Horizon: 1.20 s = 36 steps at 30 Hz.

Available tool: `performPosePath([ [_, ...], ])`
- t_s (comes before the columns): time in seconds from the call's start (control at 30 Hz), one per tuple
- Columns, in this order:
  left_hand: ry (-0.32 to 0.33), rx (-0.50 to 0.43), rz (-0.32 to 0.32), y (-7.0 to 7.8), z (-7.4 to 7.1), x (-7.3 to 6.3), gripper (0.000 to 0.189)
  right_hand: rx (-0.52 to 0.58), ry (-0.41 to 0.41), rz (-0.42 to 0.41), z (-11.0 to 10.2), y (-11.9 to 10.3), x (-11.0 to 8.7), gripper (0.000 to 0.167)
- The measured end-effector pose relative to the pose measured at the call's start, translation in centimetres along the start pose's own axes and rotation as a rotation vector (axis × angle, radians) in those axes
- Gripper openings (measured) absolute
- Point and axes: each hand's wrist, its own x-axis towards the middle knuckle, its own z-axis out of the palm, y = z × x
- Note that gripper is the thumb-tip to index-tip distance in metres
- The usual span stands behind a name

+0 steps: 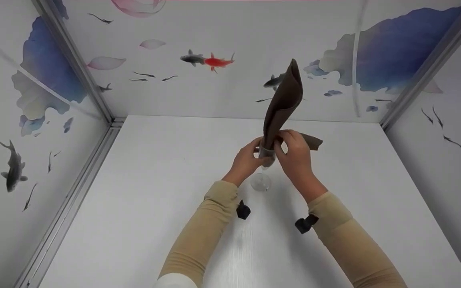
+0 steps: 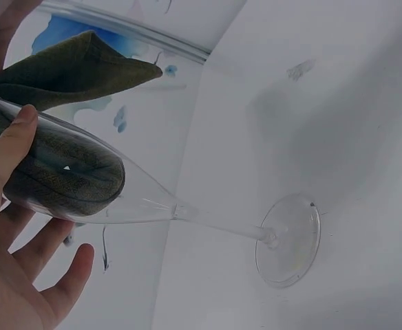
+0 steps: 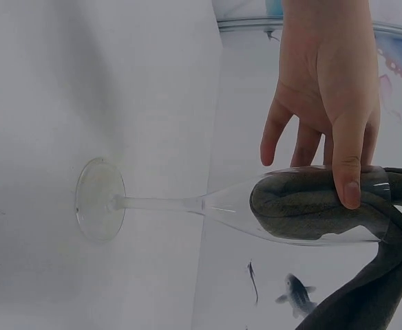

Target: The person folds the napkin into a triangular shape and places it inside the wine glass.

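Note:
A clear stemmed flute glass (image 2: 149,203) stands upright on the white table, its round foot (image 1: 261,182) showing below the hands. Stuffed into its bowl is a dark brown cloth napkin (image 1: 284,98), rounded at the bottom inside. One rolled end of the napkin rises high above the rim; another flap hangs out to the right. My left hand (image 1: 247,160) grips the bowl near the rim, thumb (image 3: 351,189) across the glass. My right hand (image 1: 297,157) pinches the napkin just above the rim; in the left wrist view only part of it shows at the upper left corner.
White panels with painted fish and blue leaves enclose the table (image 1: 166,192) at the back and both sides. Metal rails (image 1: 74,200) run along the left edge. A small black camera (image 1: 243,210) sits at the left wrist, another (image 1: 305,224) at the right.

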Motion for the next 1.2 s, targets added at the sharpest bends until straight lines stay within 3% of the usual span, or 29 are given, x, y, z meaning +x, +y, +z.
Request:
performPosePath([
  [0.43,0.007,-0.020,0.033,-0.4,0.3,0.2,0.065,0.023,-0.119,-0.090,0.1,-0.3,0.2,0.031],
  [0.93,0.055,-0.078,-0.053,-0.4,1.4,0.0,0.055,-0.067,-0.224,-0.158,0.8,-0.6,-0.6,0.042],
  [1.17,0.077,0.022,-0.049,-0.1,1.7,-0.5,0.053,-0.062,-0.237,-0.142,0.7,-0.8,-0.7,0.043],
  [1.2,0.081,0.001,-0.047,-0.1,1.8,-0.6,0.052,-0.058,-0.231,-0.140,0.7,-0.8,-0.7,0.044],
])
